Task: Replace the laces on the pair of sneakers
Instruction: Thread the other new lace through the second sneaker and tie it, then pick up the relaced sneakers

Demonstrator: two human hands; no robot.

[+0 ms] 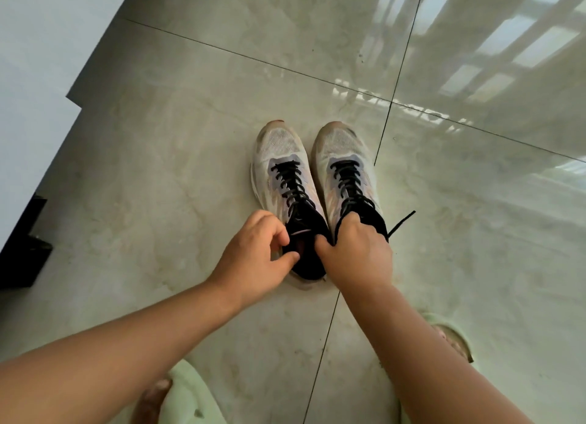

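Floor: glossy pale marble-look tile floor [177, 157] with dark grout lines crossing just right of the shoes; window reflections shine at the upper right.
Room edge: a white wall [35, 59] runs along the left, with a dark object [23, 246] at its base.
Sneakers: left sneaker [282, 157] and right sneaker [344, 151] stand side by side, nearly touching, toes pointing away, both threaded with black laces [293, 182].
Left hand [253, 255]: fingers curled at the left sneaker's collar; whether it pinches anything I cannot tell.
Right hand [360, 255]: gripping the right sneaker's collar; a loose lace end [402, 222] sticks out to its right.
Feet: pale green slippers [190, 395] at the bottom.
Open room: bare tile ahead and right of the shoes.
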